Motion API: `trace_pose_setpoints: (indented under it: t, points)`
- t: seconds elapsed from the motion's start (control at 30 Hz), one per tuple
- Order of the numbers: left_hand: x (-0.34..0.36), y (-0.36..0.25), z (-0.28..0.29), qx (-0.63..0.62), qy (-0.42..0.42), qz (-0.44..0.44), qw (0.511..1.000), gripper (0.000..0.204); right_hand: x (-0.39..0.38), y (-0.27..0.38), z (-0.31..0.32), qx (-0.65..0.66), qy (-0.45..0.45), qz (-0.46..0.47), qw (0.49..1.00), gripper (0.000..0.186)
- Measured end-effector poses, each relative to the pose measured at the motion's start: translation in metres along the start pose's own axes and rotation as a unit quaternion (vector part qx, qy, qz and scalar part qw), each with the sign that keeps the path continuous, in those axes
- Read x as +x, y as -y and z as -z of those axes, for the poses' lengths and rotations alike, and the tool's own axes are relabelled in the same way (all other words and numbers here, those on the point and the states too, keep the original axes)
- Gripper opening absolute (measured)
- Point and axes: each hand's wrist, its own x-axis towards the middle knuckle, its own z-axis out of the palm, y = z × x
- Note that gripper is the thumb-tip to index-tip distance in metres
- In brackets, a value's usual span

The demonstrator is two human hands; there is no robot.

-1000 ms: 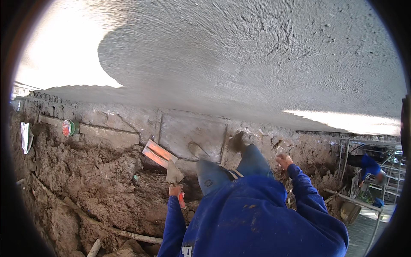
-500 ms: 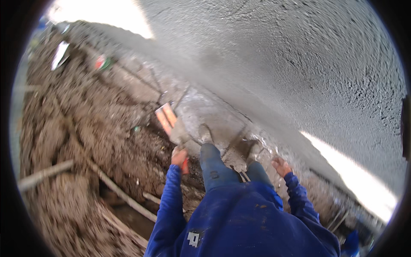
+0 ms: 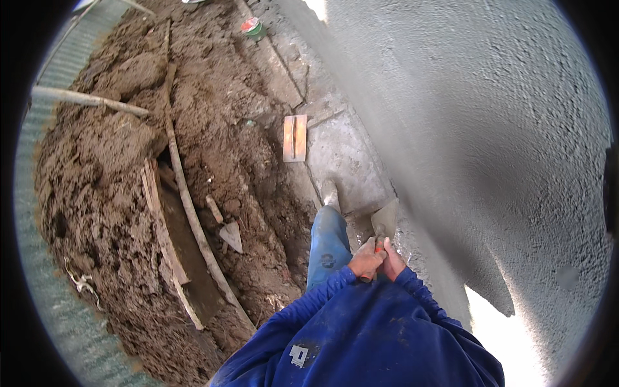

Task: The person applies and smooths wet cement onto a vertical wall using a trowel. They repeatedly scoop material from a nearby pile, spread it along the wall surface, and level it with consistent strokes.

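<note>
My left hand (image 3: 365, 261) grips the red handle of a trowel (image 3: 385, 217) in front of my body, its grey blade pointing forward. My right hand (image 3: 393, 261) is closed at the same handle, beside the left. A flat float (image 3: 288, 135) with pale orange faces lies on the edge of a concrete slab (image 3: 348, 148) ahead. A second trowel (image 3: 231, 235) rests on the dirt to my left. My left boot (image 3: 329, 191) stands on the slab, close to the held blade.
A freshly rendered grey wall (image 3: 483, 116) rises along my right. Uneven dirt (image 3: 109, 187) spreads to the left, crossed by poles (image 3: 174, 142) and a plank (image 3: 161, 219), with corrugated sheet (image 3: 29, 180) beyond. A green bucket (image 3: 254, 31) sits farther ahead.
The view has swung left, so the wall now runs along my right. My hands have come together on the trowel handle, the right one no longer apart from it.
</note>
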Motion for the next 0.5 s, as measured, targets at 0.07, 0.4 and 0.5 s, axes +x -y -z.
trace_pose_setpoints:
  t: [0.07, 0.4, 0.5]
  points:
    - [-0.011, -0.021, 0.002, 0.017, 0.081, 0.078, 0.994, 0.043, -0.013, 0.005, -0.002, 0.059, 0.031, -0.021, 0.998, 0.054]
    - [0.020, 0.018, 0.073, -0.002, -0.079, 0.022, 0.997, 0.035, 0.040, 0.007, 0.053, 0.047, -0.051, -0.141, 0.988, 0.025]
    - [0.058, 0.070, 0.116, 0.024, -0.199, 0.021, 0.979, 0.034, 0.051, 0.028, 0.036, -0.035, -0.076, -0.142, 0.986, 0.020]
